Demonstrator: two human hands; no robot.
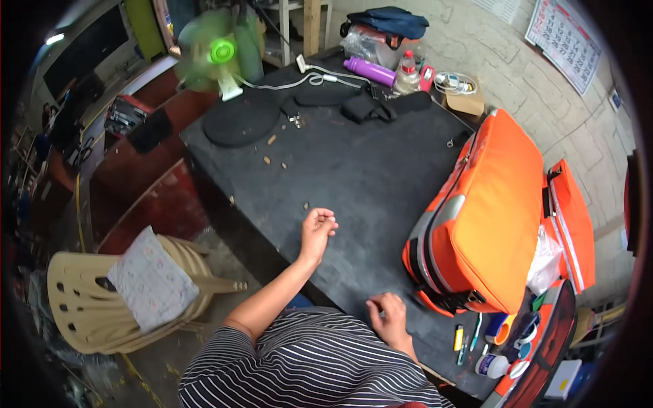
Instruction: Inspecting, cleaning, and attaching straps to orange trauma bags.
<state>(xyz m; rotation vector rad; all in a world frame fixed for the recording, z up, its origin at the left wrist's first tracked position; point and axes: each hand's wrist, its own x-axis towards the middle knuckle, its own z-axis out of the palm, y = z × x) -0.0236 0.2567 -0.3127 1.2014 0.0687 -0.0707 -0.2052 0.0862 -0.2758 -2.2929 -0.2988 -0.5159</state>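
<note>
My left hand hovers above the black tabletop, its fingers curled in toward the thumb. Whatever lies between those fingers, if anything, is hidden. Nearer to me, at the table's front edge, my right hand has its thumb apart from loosely bent fingers and shows nothing in its grasp. To the right of both hands stands a large orange bag with grey trim and black zips. Neither hand touches it. Small scraps lie on the table beyond my left hand.
Black straps, a purple bottle, a clear bottle and a spinning green fan line the far side. Pens, tape and a white bottle sit at the near right. Stacked beige chairs hold a cushion at left.
</note>
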